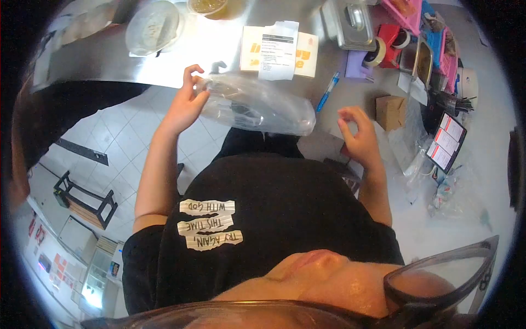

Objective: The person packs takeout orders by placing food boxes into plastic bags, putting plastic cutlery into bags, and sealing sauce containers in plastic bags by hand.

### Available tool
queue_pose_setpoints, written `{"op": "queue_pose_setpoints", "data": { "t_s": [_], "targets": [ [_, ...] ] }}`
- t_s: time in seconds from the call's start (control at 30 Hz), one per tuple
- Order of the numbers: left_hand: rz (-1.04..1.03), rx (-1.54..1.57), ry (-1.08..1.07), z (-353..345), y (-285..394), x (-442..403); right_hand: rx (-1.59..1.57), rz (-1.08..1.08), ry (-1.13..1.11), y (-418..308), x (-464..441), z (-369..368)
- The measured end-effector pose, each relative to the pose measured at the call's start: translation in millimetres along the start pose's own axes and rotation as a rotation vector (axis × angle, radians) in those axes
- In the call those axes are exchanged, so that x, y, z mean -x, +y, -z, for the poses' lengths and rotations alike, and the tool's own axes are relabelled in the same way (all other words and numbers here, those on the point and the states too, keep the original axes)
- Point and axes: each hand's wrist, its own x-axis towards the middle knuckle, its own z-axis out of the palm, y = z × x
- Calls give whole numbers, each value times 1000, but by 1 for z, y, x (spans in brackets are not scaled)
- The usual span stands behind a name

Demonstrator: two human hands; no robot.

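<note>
Bag [268, 109]: clear plastic, stretched along the counter's near edge before the person's body; a dark patch shows through it, whether inside or behind cannot be told.
Left hand [189, 104]: at the bag's end, thumb and fingers parted around its edge; whether they pinch it cannot be told.
Right hand [359, 134]: bare, fingers curled with a gap to the thumb, apart from the bag.
White box [306, 61]: orange print, partly covered by a receipt [276, 52] too small to read; contents hidden.
Round tub [208, 7]: yellowish contents, top cut off by the frame.
Translucent container [153, 27]: far left on the counter, contents unclear.
Metal pan [350, 27]: lid on, inside hidden.
Brown carton [390, 112]: near the right hand, contents hidden.
Pink basket [405, 13]: cut off above, contents blurred.
</note>
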Motion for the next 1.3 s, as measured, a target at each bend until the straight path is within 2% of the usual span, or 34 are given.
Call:
{"op": "queue_pose_setpoints", "data": {
  "t_s": [0.03, 0.1, 0.2, 0.23, 0.3, 0.33, 0.4, 0.43, 0.5, 0.53, 0.57, 0.6, 0.67, 0.73, 0.8, 0.87, 0.9, 0.97, 1.0, 1.07, 1.2, 1.3],
  "targets": [
    [15, 100, -5, 10, 0, -4, 34, 44, 1, -10, -21, -5],
    [38, 37, -92, 30, -9, -12, 133, 155, 19, -28, -63, -14],
    [-393, -389, -69, 48, -13, -21, 337, 323, 37, -48, -115, -28],
    [-403, -440, -32, 47, -6, -22, 409, 371, 31, -53, -128, -33],
    [-175, -550, -1, 43, 12, -21, 550, 473, 23, -61, -151, -46],
    [-63, -607, 15, 44, 16, -20, 653, 453, -13, -63, -160, -60],
    [-184, -715, 43, 47, 0, -25, 858, 417, -83, -68, -174, -81],
    [-245, -770, 58, 48, -3, -27, 835, 306, -233, -78, -183, -75],
    [-103, -633, -38, 48, 3, -29, 769, 82, -530, -105, -198, -58],
    [-32, -564, -79, 51, 5, -32, 618, 132, -435, -110, -191, -46],
    [-233, -559, -44, 54, -14, -36, 467, 184, -338, -109, -178, -26],
    [-232, -538, -49, 53, -17, -39, 317, 238, -242, -114, -168, -15],
    [-239, -493, -58, 42, -16, -47, 127, 315, 105, -135, -146, -26],
    [-313, -402, -44, 21, -28, -57, -147, 380, 254, -141, -128, -47],
    [-439, -397, -83, 12, -31, -66, -491, 444, 190, -136, -115, -83],
    [-602, -481, -170, 11, -27, -70, -522, 381, 189, -118, -111, -130],
    [-569, -599, -140, 17, -32, -71, -280, 367, 148, -101, -107, -137],
    [-255, -623, -181, 38, 4, -57, 204, 331, 66, -72, -105, -133],
    [-92, -622, -194, 45, 15, -51, 292, 330, 14, -70, -103, -124],
    [-145, -553, -283, 49, 9, -55, 463, 313, -88, -67, -92, -113],
    [-159, -575, -306, 18, 6, -56, 572, 274, -113, -76, -85, -103],
    [-201, -640, -268, 9, 5, -53, 491, 317, -92, -79, -84, -118]
  ]
}}
